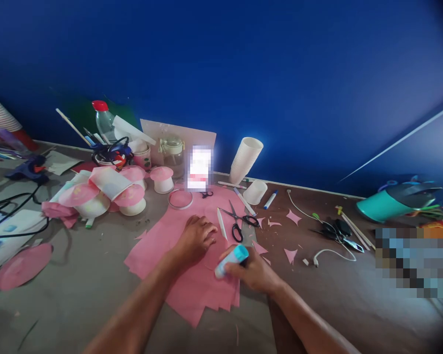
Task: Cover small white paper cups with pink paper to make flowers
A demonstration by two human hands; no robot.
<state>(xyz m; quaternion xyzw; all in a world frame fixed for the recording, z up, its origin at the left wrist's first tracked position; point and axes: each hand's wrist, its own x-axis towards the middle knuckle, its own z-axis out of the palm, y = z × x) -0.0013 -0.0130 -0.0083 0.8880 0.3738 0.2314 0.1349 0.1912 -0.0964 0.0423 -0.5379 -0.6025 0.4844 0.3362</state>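
Observation:
My left hand (pixel 197 238) rests on a stack of pink paper sheets (pixel 192 300), its fingers slightly bent and pressing on the top of it. A faint curved edge shows on the pink paper beside it; whether that is a separate piece is hard to tell. My right hand (pixel 256 269) is wrapped round a glue stick (pixel 231 263) with a bright blue end, tilted low over the paper. Just beyond the hands lie black-handled scissors (pixel 237 227) and a white pen (pixel 221 223). A round ring (pixel 180 199) lies at the paper's far side.
Paper cups with pink tops (pixel 129 199) crowd the left, near a pink disc (pixel 25 265). A stack of white cups (pixel 245 160) leans against the blue wall, a loose cup (pixel 255 192) before it. Pink scraps (pixel 290 255), a white cable (pixel 334 250) and a teal bottle (pixel 386 201) lie right.

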